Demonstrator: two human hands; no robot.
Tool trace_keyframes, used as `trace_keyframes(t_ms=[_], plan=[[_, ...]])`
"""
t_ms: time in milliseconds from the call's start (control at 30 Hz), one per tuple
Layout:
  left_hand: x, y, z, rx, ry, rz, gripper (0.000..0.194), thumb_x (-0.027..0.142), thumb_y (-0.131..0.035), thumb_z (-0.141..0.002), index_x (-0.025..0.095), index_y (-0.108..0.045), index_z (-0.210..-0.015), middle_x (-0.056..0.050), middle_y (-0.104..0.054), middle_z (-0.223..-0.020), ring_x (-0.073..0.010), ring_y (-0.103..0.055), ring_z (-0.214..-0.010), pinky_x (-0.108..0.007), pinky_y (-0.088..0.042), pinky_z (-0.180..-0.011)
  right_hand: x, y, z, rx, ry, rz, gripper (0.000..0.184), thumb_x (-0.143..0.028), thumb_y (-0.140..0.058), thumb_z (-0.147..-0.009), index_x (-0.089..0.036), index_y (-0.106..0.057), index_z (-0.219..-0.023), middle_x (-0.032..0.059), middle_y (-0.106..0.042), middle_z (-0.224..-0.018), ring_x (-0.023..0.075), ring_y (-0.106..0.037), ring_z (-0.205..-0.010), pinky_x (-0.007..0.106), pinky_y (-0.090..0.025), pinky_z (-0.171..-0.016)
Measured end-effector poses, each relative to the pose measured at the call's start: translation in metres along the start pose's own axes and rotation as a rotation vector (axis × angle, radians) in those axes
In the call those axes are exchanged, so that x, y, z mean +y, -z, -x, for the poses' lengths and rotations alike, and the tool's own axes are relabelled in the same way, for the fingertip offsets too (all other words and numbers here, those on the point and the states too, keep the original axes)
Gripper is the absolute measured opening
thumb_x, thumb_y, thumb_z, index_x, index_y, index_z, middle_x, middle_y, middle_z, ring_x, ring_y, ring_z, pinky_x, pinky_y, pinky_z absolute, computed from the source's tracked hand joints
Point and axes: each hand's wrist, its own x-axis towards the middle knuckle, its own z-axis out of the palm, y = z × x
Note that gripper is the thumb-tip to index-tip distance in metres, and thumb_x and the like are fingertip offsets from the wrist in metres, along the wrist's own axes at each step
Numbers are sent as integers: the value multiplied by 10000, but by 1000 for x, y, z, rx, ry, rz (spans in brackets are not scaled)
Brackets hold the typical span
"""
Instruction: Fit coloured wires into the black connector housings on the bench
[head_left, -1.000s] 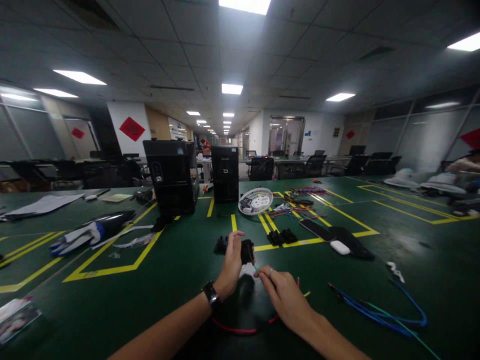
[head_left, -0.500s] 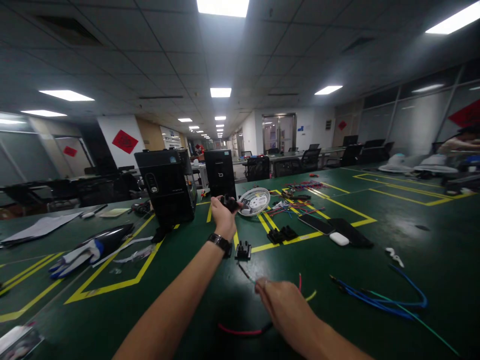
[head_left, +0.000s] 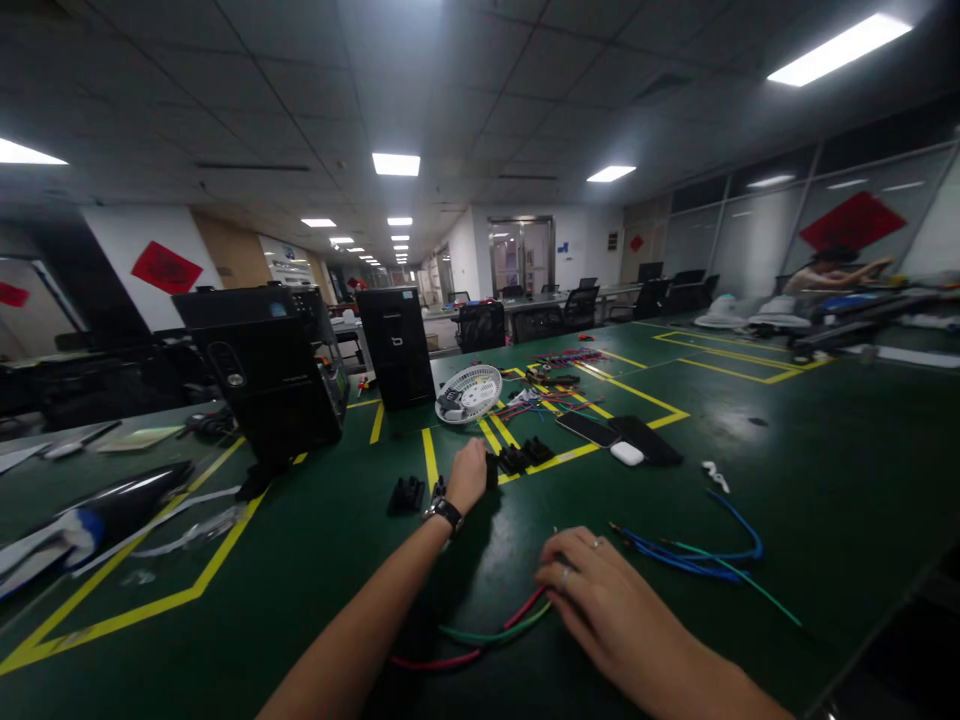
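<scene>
My left hand (head_left: 468,474), with a dark watch at the wrist, is closed low over the green table on a black plastic part (head_left: 492,470), mostly hidden by the fingers. Just past it lie more black plastic parts (head_left: 517,458); another black piece (head_left: 406,495) lies to its left. Nearer to me, my right hand (head_left: 600,590), with rings on its fingers, is curled closed on wires. A red wire (head_left: 525,608) and a green wire (head_left: 487,635) run out from under its fingers to the left. The fingertips' exact hold is hidden.
Blue wires (head_left: 697,560) lie right of my right hand. Beyond are a phone (head_left: 587,430), a white earbud case (head_left: 627,454), a white basket-like piece (head_left: 471,393) and several loose wires (head_left: 570,358). Two black computer cases (head_left: 262,385) stand at left. A person sits far right.
My left hand has come down from in front of the white basket-like piece to the table beside the black parts. My right hand still has the wires. The view has turned right.
</scene>
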Motion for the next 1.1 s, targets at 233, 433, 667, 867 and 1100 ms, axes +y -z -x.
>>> trace_keyframes(t_ms=[233, 433, 667, 867, 1100], plan=[[-3, 4, 6, -21, -16, -261, 259, 92, -336, -901, 151, -565, -1006, -123, -628, -898, -268, -527, -961, -364, -391, -800, 110, 38, 69, 98, -314, 243, 256, -226, -461, -905, -209, -662, -1063, 111, -604, -1110, 261, -570, -1020, 415, -472, -866], [5, 10, 4, -29, -47, -408, 347, 108, -344, -885, 157, -548, -1161, -154, -609, -1143, -307, -444, -1121, -422, -368, -871, 144, 43, 90, -13, -471, 209, 261, -295, -482, -889, -228, -717, -980, 91, -665, -1007, 251, -633, -905, 386, -497, -812], [25, -5, -24, -215, -101, -417, 433, 512, -509, -839, 149, -627, -1045, -172, -656, -1088, -324, -557, -1056, -404, -435, -846, 143, 49, 81, -32, -516, 92, 276, -382, -478, -900, -226, -699, -952, 72, -683, -963, 233, -639, -885, 338, -492, -776], [25, -14, -27, -246, -157, -353, 288, 356, -684, -728, 155, -640, -930, -142, -653, -987, -294, -602, -982, -364, -468, -820, 135, 50, 60, -2, -461, 111, 348, -409, -473, -905, -199, -665, -1105, 96, -657, -1120, 251, -594, -1055, 371, -441, -926], [34, 5, 1, -47, -247, -68, 456, 244, -675, -703, 167, -498, -1116, -87, -512, -1078, -222, -570, -1006, -352, -465, -897, 122, 33, 2, -145, -585, 233, 216, -358, -560, -868, -210, -697, -945, 92, -708, -959, 255, -661, -887, 304, -449, -684]])
